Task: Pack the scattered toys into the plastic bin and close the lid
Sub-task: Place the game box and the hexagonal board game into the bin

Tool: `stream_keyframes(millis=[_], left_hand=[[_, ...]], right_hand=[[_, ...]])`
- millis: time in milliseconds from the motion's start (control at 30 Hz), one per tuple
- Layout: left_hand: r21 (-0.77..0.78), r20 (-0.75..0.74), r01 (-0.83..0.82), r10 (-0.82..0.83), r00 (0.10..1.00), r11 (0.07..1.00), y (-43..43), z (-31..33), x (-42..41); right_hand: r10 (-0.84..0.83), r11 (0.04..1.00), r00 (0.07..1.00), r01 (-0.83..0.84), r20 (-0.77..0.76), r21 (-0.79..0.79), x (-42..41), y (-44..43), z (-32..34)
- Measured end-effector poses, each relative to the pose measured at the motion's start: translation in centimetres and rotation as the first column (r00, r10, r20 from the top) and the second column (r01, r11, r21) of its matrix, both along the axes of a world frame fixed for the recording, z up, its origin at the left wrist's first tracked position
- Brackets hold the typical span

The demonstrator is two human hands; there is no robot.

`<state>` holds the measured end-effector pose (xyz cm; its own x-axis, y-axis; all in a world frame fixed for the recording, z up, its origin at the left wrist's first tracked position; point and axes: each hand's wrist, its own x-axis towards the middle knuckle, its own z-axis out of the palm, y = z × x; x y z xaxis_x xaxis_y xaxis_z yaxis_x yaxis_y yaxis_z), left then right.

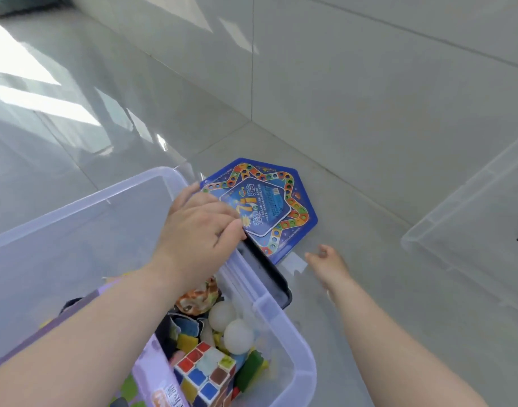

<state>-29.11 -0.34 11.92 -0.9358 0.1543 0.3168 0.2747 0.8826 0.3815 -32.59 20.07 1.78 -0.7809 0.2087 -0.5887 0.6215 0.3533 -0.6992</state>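
My left hand (199,230) grips the blue game board (274,207) at the far rim of the plastic bin (76,208). My right hand (328,262) is spread wide, holding nothing, beside the bin. The lid (472,218) is on the floor, right.

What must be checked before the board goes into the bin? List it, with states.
1. Left hand grips the board: ok.
2. Right hand open, holding nothing: ok.
3. Board inside the bin: not ok, it is outside the rim.
4. Board lifted off the floor: cannot tell.
5. Space in the bin: ok, its far end is bare; cube and balls lie at the near end.
6. Lid off, lying to the right: ok.
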Motion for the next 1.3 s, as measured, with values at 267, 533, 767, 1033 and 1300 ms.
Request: stream_keyframes(millis=[267, 533, 767, 1033, 1300], left_hand=[[0.035, -0.113, 0.091, -0.086, 0.990, 0.995, -0.1, -1.1, -0.3], [0.075, -0.137, 0.101, -0.090, 0.986, 0.992, -0.3, -1.3, -0.4], [0.105, -0.152, 0.117, -0.100, 0.983, 0.988, -0.3, -1.3, -0.3], [0.105, -0.134, 0.110, -0.096, 0.986, 0.988, -0.4, -1.3, -0.9], [0.069, 0.005, 0.050, -0.051, 0.999, 0.996, 0.2, -0.1, -0.6]], right_hand=[[0.147, 0.974, 0.988, -0.138, -0.042, 0.177, -9.3, -0.9, -1.3], [0.104, 0.987, 0.992, -0.111, 0.065, 0.113, -8.6, -4.0, -2.9], [0.599, 0.642, 0.798, -0.426, -0.070, 0.638, -7.7, -5.5, -2.5], [0.822, 0.251, 0.522, -0.690, 0.227, 0.679, -5.7, -3.3, -3.7], [0.708, 0.359, 0.650, -0.668, 0.276, 0.652, 5.9, 12.1, -2.1]])
